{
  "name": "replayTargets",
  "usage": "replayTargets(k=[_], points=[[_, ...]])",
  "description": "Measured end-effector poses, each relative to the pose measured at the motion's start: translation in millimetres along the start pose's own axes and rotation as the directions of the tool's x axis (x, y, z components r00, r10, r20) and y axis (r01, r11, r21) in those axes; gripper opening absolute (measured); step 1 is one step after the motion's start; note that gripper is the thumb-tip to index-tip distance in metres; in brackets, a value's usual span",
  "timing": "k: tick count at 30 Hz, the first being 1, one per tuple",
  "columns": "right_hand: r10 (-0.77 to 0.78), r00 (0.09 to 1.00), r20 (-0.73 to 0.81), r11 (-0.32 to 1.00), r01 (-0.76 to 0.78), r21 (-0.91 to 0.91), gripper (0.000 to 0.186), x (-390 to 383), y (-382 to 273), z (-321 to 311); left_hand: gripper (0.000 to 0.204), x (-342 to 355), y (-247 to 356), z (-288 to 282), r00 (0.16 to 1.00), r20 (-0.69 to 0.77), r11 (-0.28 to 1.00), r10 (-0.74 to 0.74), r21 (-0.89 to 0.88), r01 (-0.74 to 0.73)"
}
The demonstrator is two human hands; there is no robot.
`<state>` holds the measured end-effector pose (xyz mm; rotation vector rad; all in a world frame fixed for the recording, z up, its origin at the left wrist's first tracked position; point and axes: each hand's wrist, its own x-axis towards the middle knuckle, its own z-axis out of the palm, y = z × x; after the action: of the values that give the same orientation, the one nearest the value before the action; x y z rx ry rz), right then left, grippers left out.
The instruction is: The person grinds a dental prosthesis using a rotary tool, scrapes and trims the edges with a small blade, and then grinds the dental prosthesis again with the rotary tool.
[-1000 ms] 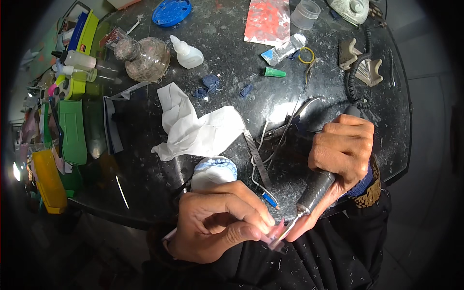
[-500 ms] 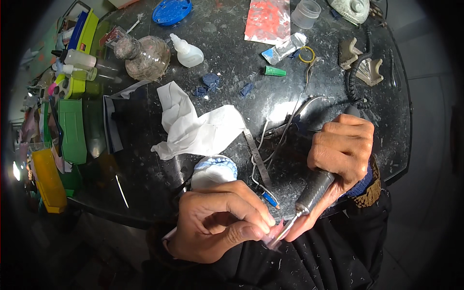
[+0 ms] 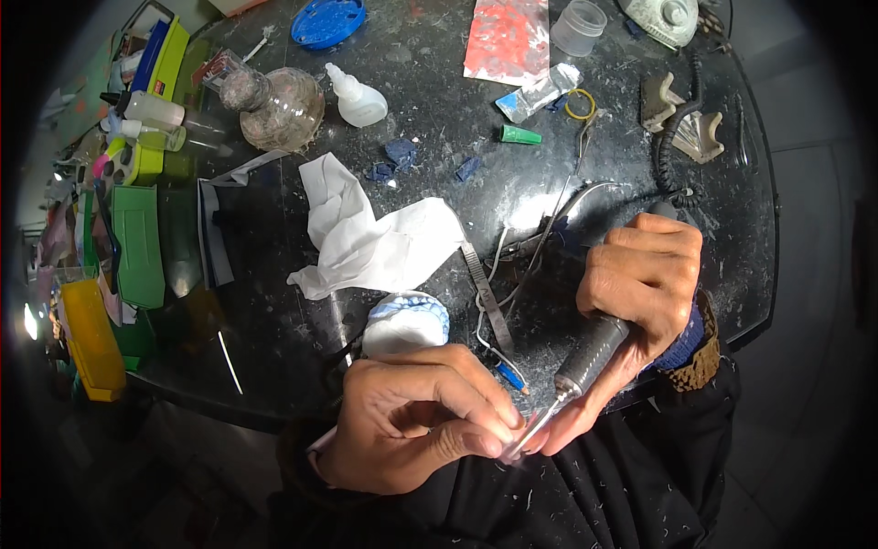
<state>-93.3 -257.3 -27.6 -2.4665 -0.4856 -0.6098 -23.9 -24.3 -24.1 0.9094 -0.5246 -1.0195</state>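
Note:
My right hand (image 3: 640, 279) is wrapped round a dark rotary handpiece (image 3: 592, 355), whose thin metal bur (image 3: 540, 425) points down and left. Between thumb and fingers, my left hand (image 3: 412, 416) pinches a small pink translucent piece (image 3: 512, 452). The bur's tip is at this piece, and the spot is blurred and bright. My right fingers reach under the bur close to the piece, but whether they touch it I cannot tell. Just beyond my left hand sits a white plaster cast (image 3: 402, 337) with a blue-and-white rim.
A crumpled white tissue (image 3: 389, 240) lies mid-table, beside metal tools (image 3: 489, 297). Farther back stand a glass burner (image 3: 283, 110), a squeeze bottle (image 3: 358, 99), and a blue lid (image 3: 327, 23). Pale casts (image 3: 700, 135) and a coiled cable (image 3: 665, 156) are on the right; green and yellow boxes (image 3: 91, 343) on the left.
The handpiece and my right hand have shifted slightly left and down. The pink piece has turned between my left fingers, so less of it shows.

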Motion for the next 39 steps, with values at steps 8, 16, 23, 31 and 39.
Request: replayTargets(k=[8, 16, 23, 31, 39], points=[[-0.034, 0.999, -0.01, 0.992, 0.035, 0.12, 0.077, 10, 11, 23, 0.007, -8, -3, -3, 0.993, -0.111, 0.997, 0.049, 0.06, -0.042], [0.018, 1.0, 0.006, 0.999, -0.019, 0.034, 0.081, 5, 5, 3, 0.007, 1, -4, 1, 0.995, -0.06, 0.99, 0.083, 0.118, -0.075], [-0.081, 0.996, -0.042, 0.997, 0.081, -0.001, 0.077, 4, 6, 6, 0.007, 0, -3, -1, 0.997, -0.072, 0.994, 0.04, 0.107, -0.032], [-0.038, 0.999, 0.013, 0.999, 0.038, -0.001, 0.076, 1, 7, 2, 0.007, 2, -1, 2, 0.996, -0.079, 0.994, 0.033, 0.107, -0.024], [-0.046, 0.999, -0.006, 0.999, 0.046, 0.014, 0.076, 3, 5, 4, 0.007, 1, -1, 2, 0.997, -0.07, 0.994, 0.033, 0.109, -0.025]])
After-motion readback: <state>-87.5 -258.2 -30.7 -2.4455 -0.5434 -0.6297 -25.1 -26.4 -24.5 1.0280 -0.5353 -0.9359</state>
